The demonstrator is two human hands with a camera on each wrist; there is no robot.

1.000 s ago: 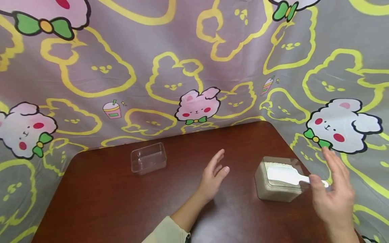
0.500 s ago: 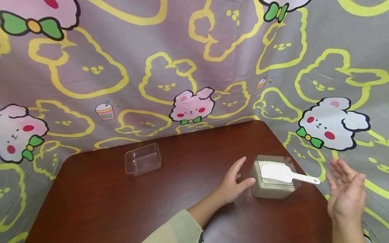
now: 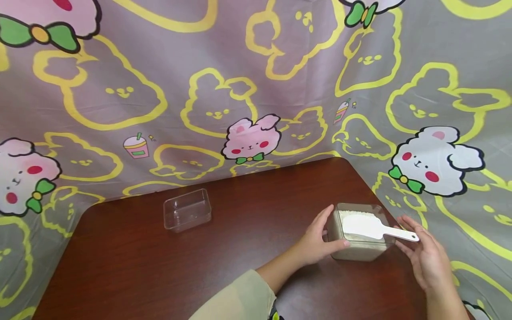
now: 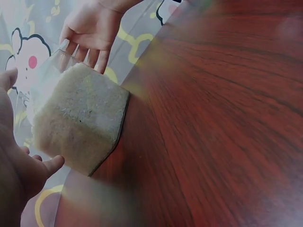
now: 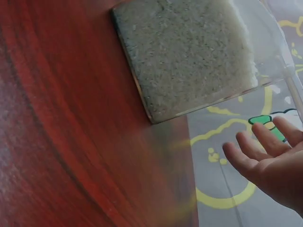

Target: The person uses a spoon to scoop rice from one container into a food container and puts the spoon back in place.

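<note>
Box (image 3: 358, 252) of rice (image 3: 355, 214) stood near the desk's (image 3: 160, 266) right edge, between left grip (image 3: 314, 243) and right grip (image 3: 431, 260). Left was nearer: fingers spread along the left wall, thumb by the front, contact unclear. Right was spread too, held nothing, just off the right wall. Scoop (image 3: 363, 226) lay across the top, long axis roughly left to right, handle jutting rightward over the rim. Clear tray (image 3: 190, 221) sat well apart, left.
</note>
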